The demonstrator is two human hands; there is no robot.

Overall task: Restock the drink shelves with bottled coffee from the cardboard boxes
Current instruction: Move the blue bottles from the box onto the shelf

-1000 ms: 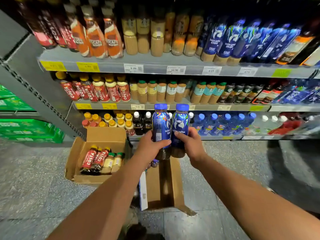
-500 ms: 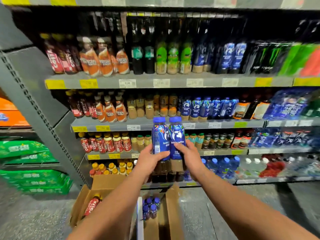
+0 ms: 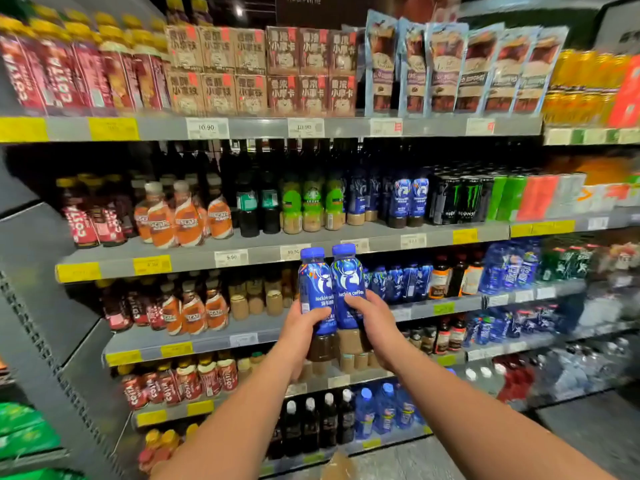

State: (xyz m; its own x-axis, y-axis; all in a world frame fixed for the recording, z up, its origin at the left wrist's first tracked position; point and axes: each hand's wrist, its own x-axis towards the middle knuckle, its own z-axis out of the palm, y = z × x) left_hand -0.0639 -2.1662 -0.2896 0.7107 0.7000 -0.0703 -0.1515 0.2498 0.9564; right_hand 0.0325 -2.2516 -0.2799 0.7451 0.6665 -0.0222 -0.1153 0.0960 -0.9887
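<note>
head view: my left hand (image 3: 304,329) curls round the left bottle (image 3: 313,285); my right hand (image 3: 374,317) curls round the right bottle (image 3: 346,278); both upright, touching, held before the shelves (image 3: 114,252); step: carrying to stock; next, i judge, slot them into the matching blue row (image 3: 412,282) beyond, without toppling neighbours

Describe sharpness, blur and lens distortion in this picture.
Head view: the two blue bottles sit sharp at centre; the right-hand shelves smear into blur; the grey shelf edges splay and bow from the wide lens; behind the dark bottles lies deep shadow.
</note>
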